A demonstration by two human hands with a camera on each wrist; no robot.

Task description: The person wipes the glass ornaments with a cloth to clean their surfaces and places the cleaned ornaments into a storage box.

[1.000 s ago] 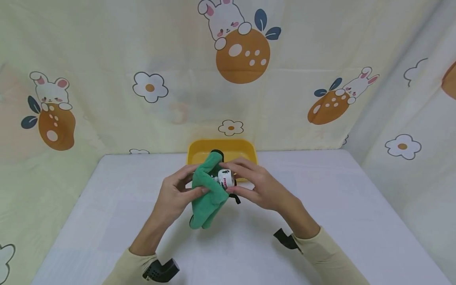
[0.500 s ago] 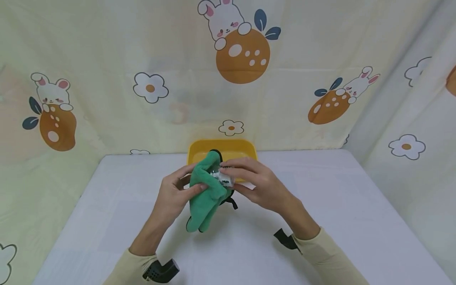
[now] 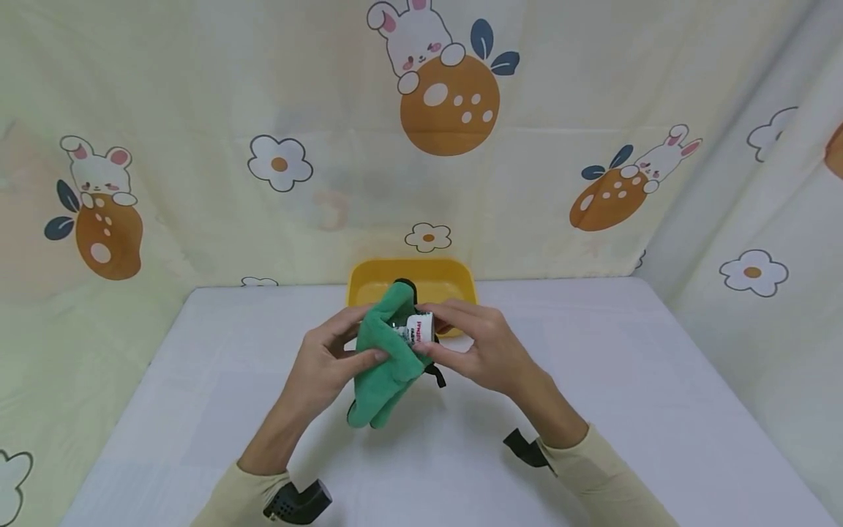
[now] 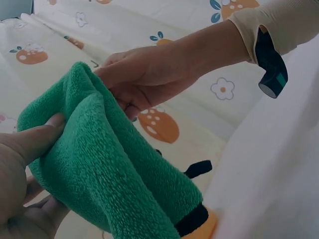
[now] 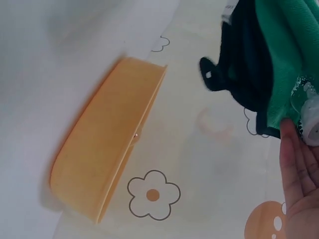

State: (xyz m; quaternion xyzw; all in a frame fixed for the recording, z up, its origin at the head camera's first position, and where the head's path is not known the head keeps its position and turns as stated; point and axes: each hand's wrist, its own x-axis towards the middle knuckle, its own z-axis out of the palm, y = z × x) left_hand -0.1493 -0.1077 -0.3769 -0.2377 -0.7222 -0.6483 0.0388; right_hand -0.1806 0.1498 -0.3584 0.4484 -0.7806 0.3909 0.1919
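Between both hands, above the white table, is a small bottle (image 3: 420, 329) with a white part lettered in red and black. A green fluffy cloth (image 3: 385, 384) with black edging and a black strap wraps its other end. My left hand (image 3: 332, 355) holds the cloth around the bottle, thumb on top in the left wrist view. My right hand (image 3: 484, 342) pinches the white end between thumb and fingers. In the right wrist view the clear and white bottle (image 5: 310, 117) shows at the right edge beside the fingers. Most of its body is hidden by the cloth.
A yellow tray (image 3: 369, 272) stands at the table's back edge, just behind the hands. A patterned curtain (image 3: 197, 183) rises behind and at both sides of the white table (image 3: 560, 329). Each sleeve carries a black wrist camera (image 3: 298, 501).
The white end turned in my right fingers, hiding the red lettering half a second ago and showing it again now. The cloth shifted slightly left, then back. My left hand keeps its hold.
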